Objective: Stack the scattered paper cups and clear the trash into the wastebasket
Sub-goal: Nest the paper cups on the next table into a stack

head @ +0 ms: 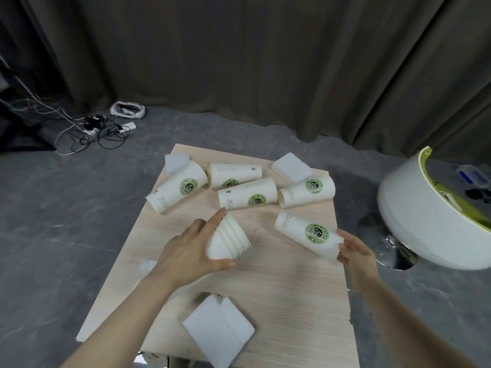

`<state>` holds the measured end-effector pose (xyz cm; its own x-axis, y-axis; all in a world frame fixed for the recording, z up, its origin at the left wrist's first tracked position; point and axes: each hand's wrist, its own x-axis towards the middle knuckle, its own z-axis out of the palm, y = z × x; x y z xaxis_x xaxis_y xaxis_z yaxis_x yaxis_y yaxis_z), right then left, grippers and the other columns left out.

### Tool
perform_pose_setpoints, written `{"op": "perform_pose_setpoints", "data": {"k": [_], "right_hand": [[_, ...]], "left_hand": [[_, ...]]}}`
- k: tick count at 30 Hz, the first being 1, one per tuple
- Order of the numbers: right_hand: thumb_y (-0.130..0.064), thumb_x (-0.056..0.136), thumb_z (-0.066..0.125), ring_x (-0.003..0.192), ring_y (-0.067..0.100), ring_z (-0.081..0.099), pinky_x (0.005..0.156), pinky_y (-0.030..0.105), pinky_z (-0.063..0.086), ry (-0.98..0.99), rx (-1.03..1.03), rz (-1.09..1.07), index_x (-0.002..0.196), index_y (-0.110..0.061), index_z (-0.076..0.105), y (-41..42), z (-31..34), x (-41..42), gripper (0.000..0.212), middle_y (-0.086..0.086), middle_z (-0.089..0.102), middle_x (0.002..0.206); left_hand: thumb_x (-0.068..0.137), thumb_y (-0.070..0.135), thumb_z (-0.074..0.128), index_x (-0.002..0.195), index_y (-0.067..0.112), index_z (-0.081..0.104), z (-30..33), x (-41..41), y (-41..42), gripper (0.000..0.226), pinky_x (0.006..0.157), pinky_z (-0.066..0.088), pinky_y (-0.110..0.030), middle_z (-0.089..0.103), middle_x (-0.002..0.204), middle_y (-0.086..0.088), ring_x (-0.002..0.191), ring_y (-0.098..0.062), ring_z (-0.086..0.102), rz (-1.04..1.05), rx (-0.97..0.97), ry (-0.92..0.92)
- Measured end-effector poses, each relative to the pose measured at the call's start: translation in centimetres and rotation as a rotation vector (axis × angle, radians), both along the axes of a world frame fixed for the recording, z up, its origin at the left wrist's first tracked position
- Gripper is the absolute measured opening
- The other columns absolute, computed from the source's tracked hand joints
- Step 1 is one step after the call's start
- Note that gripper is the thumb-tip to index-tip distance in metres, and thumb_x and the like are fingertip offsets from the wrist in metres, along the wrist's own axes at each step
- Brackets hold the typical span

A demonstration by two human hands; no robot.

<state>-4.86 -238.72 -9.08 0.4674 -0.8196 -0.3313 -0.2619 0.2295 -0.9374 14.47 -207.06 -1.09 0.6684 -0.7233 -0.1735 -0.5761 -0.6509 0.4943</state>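
- Left hand (190, 248): thumb below and fingers above, curled round a nested stack of cups (229, 241) held on its side above the table (279, 288), rims pointing right and toward the viewer.
- Right hand (354, 249): fingertips pinch the rim end of a single cup (308, 235), which lies tilted with its base pointing up and left; whether it rests on the table or is lifted cannot be told.
- The stack and the single cup are near each other but apart, with bare tabletop between them.
- Four more logo cups lie on their sides across the far part of the table: a far-left cup (176, 191), a back cup (233, 173), a middle cup (247, 193) just in front of it, and a far-right cup (305, 191).
- White paper pieces: one at the far-left corner (175, 162) touching the far-left cup, one at the far right (291, 167) just behind the far-right cup, and a large folded sheet (218, 330) at the near edge.
- Wastebasket (425, 224): white, with a yellow-green inner rim, standing off the table to the right, some items visible inside.
- Surroundings: grey floor (66, 208), dark curtains (239, 49), and tangled cables (98, 131) at the far left.
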Motion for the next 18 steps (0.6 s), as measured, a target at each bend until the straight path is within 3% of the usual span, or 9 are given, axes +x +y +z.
{"op": "perform_pose_setpoints", "data": {"k": [4,8,18], "right_hand": [[0.010,0.094,0.043,0.078,0.004,0.069,0.067,0.018,0.056,-0.096,-0.005,0.088,0.110,-0.013,0.063,0.1,2.8,0.1,0.035,-0.007,0.075,0.087],[0.005,0.095,0.045,0.089,0.008,0.068,0.077,0.023,0.056,-0.139,-0.035,0.224,0.114,-0.017,0.065,0.6,5.0,1.6,0.035,-0.003,0.074,0.100],[0.002,0.096,0.045,0.092,0.009,0.062,0.084,0.024,0.052,-0.211,-0.022,0.418,0.111,-0.023,0.066,4.6,8.6,7.0,0.036,0.000,0.068,0.101]], "left_hand": [[0.070,0.071,0.062,0.147,0.046,-0.006,-0.2,0.1,0.1,0.106,0.082,0.043,-0.028,0.039,0.123,0.012,0.115,-0.011,0.046,-0.007,-0.007,0.008],[0.070,0.072,0.062,0.147,0.047,-0.006,-0.2,0.1,0.2,0.105,0.083,0.043,-0.027,0.039,0.123,0.013,0.116,-0.009,0.044,-0.008,-0.006,-0.004],[0.071,0.073,0.060,0.146,0.049,-0.007,-0.2,-0.6,1.7,0.103,0.078,0.037,-0.022,0.036,0.116,0.015,0.110,-0.007,0.045,0.017,-0.001,-0.069]]}}
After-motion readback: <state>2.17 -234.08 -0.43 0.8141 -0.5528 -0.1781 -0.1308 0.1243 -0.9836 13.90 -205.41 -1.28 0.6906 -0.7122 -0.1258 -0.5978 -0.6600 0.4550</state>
